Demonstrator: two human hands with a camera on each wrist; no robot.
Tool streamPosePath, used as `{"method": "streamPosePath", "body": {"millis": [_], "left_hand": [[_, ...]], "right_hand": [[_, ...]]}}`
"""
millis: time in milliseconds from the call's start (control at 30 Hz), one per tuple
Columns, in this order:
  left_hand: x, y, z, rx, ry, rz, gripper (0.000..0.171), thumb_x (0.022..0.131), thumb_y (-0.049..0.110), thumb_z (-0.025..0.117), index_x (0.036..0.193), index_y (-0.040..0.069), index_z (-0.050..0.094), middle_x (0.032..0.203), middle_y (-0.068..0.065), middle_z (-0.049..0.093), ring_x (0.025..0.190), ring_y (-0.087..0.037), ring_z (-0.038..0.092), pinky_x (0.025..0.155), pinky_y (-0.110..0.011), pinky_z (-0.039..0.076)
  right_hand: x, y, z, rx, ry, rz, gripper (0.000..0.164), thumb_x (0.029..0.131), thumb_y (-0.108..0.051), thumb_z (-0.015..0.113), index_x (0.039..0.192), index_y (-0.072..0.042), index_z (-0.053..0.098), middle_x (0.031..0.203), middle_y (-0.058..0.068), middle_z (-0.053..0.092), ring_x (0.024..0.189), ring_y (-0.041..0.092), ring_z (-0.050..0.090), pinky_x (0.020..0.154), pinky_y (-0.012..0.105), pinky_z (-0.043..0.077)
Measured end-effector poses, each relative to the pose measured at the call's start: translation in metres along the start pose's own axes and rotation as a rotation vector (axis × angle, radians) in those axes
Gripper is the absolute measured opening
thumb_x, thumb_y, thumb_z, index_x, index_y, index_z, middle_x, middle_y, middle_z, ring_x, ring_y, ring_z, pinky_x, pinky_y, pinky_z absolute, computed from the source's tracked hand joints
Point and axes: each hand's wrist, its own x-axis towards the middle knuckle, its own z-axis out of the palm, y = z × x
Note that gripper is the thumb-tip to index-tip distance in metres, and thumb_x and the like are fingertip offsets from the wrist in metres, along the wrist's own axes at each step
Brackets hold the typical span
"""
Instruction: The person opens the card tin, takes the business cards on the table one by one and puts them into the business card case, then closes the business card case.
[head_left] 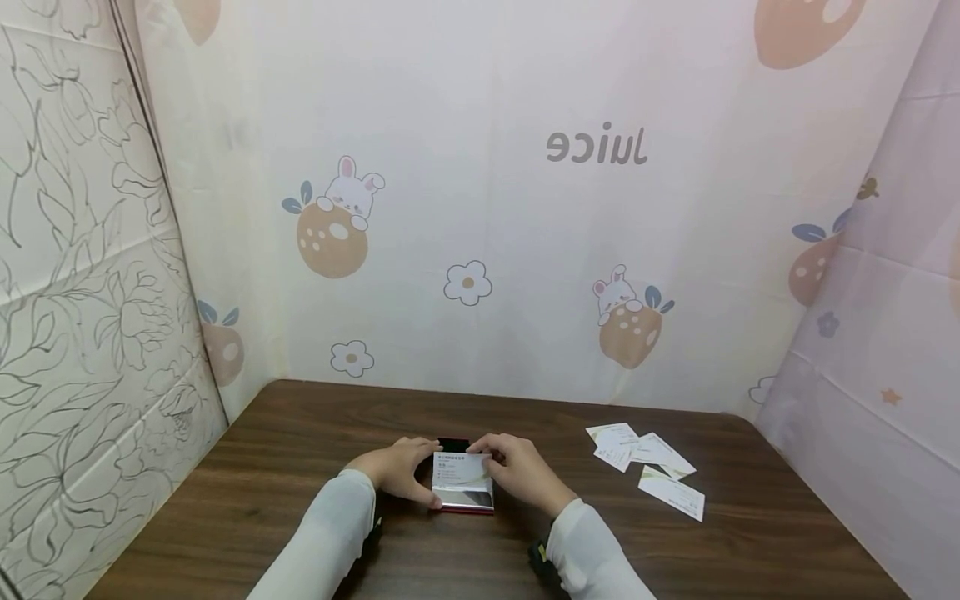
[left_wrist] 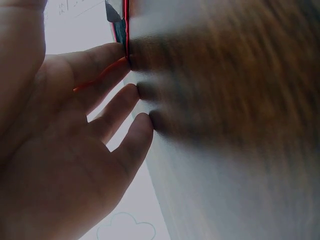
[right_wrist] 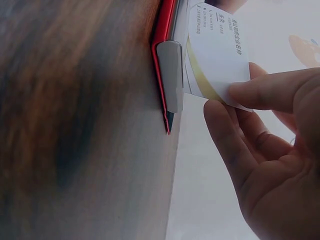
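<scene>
Head view shows us the brown table (head_left: 285,500) with a card case (head_left: 465,500), silver with a red edge, lying on it between the two hands. A white printed card (head_left: 459,472) lies over the case; its long axis runs from left to right, and its headline points to the far side, so the print stands upright for the wearer. Left hand (head_left: 397,468) holds the case at its left end, thumb at the near corner and fingers toward the far side, in a medium-wide span. Right hand (head_left: 517,471) is at the card's right far corner. To the right, well apart, we see several loose cards (head_left: 645,454), some overlapping, turned at different angles.

Left wrist view gives us the fingers (left_wrist: 132,142) lightly bent and spread, with the foremost ones touching the red edge of the case. How strongly they press, we cannot tell.

Right wrist view lets us see a narrow pinch: the thumb is on the card's printed face and fingers are behind it. The headline edge is tilted up from the case, and another white edge shows under the card.
</scene>
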Motion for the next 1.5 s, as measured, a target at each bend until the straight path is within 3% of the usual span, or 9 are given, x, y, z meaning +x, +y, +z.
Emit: {"method": "streamPosePath", "body": {"millis": [533,733,900,1333,1500], "left_hand": [[-0.001,0.001,0.000,-0.026,-0.004,0.005,0.092,0.076,0.051,0.081,0.150,0.010,0.045,0.151,-0.009,0.044,0.138,-0.032,0.038,0.106,-0.055,0.037],[-0.001,0.000,-0.001,-0.026,-0.006,0.002,0.091,0.077,0.050,0.081,0.150,0.010,0.045,0.152,-0.009,0.043,0.138,-0.033,0.037,0.107,-0.055,0.037],[-0.001,0.000,0.000,-0.027,-0.008,0.009,0.091,0.077,0.051,0.081,0.150,0.010,0.045,0.152,-0.009,0.043,0.139,-0.032,0.037,0.107,-0.055,0.037],[-0.002,0.000,-0.001,-0.033,-0.008,0.016,0.091,0.077,0.050,0.082,0.150,0.009,0.045,0.152,-0.010,0.043,0.139,-0.033,0.037,0.107,-0.055,0.037],[-0.004,0.001,-0.002,-0.041,0.001,0.024,0.091,0.076,0.048,0.083,0.149,0.007,0.046,0.151,-0.011,0.043,0.138,-0.033,0.037,0.107,-0.055,0.037]], "right_hand": [[-0.003,0.002,-0.001,-0.045,-0.056,0.007,0.026,0.094,0.004,0.060,0.111,-0.012,0.073,0.093,0.000,0.065,0.074,0.009,0.050,0.065,0.026,0.046],[-0.005,0.002,-0.003,-0.054,-0.100,0.009,0.028,0.092,0.003,0.062,0.115,-0.010,0.072,0.095,0.004,0.064,0.076,0.010,0.049,0.067,0.027,0.045],[-0.007,0.003,-0.003,-0.058,-0.166,0.011,0.029,0.090,-0.001,0.066,0.118,-0.010,0.072,0.092,0.001,0.061,0.079,0.012,0.049,0.069,0.028,0.044],[-0.011,0.005,-0.004,-0.074,-0.226,0.004,0.028,0.093,-0.006,0.068,0.119,-0.014,0.074,0.108,-0.001,0.063,0.100,0.020,0.058,0.087,0.043,0.049],[-0.010,0.004,-0.005,-0.074,-0.238,0.000,0.029,0.093,-0.005,0.066,0.120,-0.011,0.074,0.109,0.001,0.065,0.100,0.017,0.060,0.088,0.041,0.051]]}}
